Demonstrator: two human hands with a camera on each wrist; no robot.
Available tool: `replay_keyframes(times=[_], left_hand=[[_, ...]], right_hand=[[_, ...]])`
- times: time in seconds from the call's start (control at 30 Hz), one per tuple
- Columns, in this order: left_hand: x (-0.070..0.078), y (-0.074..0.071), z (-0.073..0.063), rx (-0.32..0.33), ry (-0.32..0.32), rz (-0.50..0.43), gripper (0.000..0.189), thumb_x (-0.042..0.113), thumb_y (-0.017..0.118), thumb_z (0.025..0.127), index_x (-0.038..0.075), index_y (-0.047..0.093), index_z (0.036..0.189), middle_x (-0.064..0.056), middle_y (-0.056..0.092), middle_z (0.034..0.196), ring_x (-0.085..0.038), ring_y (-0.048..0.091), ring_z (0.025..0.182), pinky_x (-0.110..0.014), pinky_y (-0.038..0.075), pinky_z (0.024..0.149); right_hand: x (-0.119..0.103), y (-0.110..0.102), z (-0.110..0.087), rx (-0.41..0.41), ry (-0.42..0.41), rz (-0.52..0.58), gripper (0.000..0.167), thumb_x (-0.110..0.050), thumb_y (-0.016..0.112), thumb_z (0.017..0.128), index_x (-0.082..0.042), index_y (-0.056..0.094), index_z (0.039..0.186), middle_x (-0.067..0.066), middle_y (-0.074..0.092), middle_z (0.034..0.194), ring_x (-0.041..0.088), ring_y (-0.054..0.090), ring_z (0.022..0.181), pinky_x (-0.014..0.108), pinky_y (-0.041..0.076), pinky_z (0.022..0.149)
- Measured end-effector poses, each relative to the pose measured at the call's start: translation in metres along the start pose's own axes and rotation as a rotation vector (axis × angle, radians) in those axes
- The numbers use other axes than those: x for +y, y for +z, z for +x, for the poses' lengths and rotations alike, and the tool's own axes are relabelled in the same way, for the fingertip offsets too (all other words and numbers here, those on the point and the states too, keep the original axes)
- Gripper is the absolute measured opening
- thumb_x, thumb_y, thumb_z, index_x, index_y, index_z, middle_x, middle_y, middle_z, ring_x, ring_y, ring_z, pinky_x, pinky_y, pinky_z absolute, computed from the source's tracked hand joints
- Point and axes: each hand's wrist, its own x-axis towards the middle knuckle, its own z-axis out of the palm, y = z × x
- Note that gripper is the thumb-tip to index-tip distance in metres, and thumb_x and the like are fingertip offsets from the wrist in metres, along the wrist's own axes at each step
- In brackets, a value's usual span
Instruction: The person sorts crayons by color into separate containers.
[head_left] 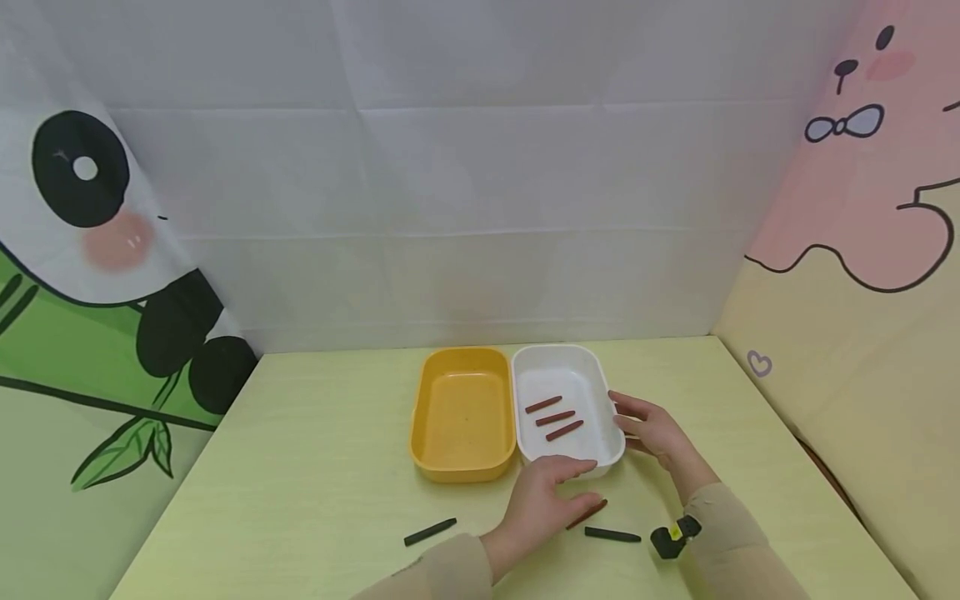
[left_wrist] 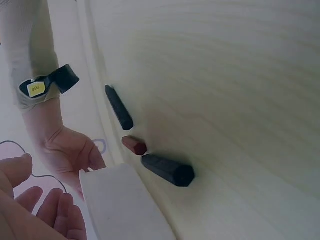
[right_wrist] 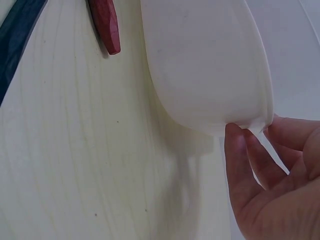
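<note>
A white tray holds three reddish-brown crayons lying slanted. My right hand pinches the tray's right rim with the fingertips, as the right wrist view shows close up. By the tray's front edge, my left hand is held with thumb and fingers apart and nothing between them. Another reddish-brown crayon lies on the table, partly behind the left thumb. Near it rests a black crayon, and a second black crayon is left of the left hand.
A yellow tray stands directly left of the white one, their sides touching. Both are on a pale yellow table. A grey-white cloth hangs behind, with printed cartoon panels at both sides.
</note>
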Motion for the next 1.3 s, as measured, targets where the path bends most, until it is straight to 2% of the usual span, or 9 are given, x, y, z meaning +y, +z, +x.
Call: replay_keyframes(times=[0.13,0.4,0.53,0.87,1.13,1.3], left_hand=[[-0.008,0.003,-0.004,-0.024,0.03,0.052,0.03,0.017,0.084,0.08,0.011,0.078,0.109,0.007,0.074,0.105,-0.006,0.064,0.098,-0.021,0.049,0.088],[-0.02,0.012,-0.007,-0.08,0.023,0.104,0.031,0.013,0.084,0.078,0.009,0.078,0.109,0.008,0.074,0.102,-0.004,0.063,0.095,-0.02,0.049,0.085],[-0.026,0.016,-0.008,-0.098,0.04,0.148,0.031,0.013,0.085,0.078,0.009,0.078,0.108,0.007,0.074,0.1,-0.002,0.062,0.091,-0.017,0.048,0.081],[-0.027,0.018,-0.003,-0.145,-0.029,0.188,0.032,0.01,0.086,0.075,0.011,0.079,0.106,0.008,0.073,0.099,-0.001,0.06,0.089,-0.017,0.047,0.08],[-0.03,0.018,-0.002,-0.185,-0.126,0.119,0.031,0.004,0.086,0.072,0.01,0.08,0.102,0.005,0.074,0.093,0.0,0.061,0.086,-0.017,0.048,0.078],[-0.033,0.018,-0.002,-0.197,-0.14,0.127,0.03,0.005,0.087,0.07,0.012,0.081,0.099,0.008,0.074,0.09,0.001,0.059,0.081,-0.016,0.047,0.074]], right_hand=[[0.0,0.0,0.0,0.0,0.004,0.001,0.052,-0.007,0.055,0.101,0.001,0.038,0.15,0.032,0.039,0.146,0.031,0.058,0.114,0.041,0.055,0.087],[-0.002,-0.002,0.001,0.0,-0.003,-0.004,0.052,-0.006,0.055,0.101,0.002,0.038,0.15,0.033,0.039,0.146,0.032,0.058,0.114,0.04,0.056,0.086],[-0.002,-0.002,0.002,0.006,-0.003,-0.005,0.052,-0.006,0.055,0.101,0.001,0.039,0.149,0.033,0.039,0.146,0.031,0.059,0.113,0.039,0.056,0.085],[0.0,-0.003,0.004,0.005,-0.003,-0.008,0.051,-0.005,0.055,0.101,0.001,0.039,0.149,0.033,0.04,0.146,0.033,0.059,0.113,0.039,0.056,0.085],[-0.001,-0.002,0.003,0.012,0.004,-0.01,0.051,-0.005,0.055,0.101,0.001,0.039,0.149,0.033,0.04,0.146,0.031,0.059,0.112,0.039,0.056,0.084],[0.0,-0.001,0.004,0.01,0.001,-0.002,0.051,-0.004,0.055,0.101,0.002,0.039,0.149,0.033,0.04,0.145,0.03,0.06,0.111,0.039,0.056,0.084]])
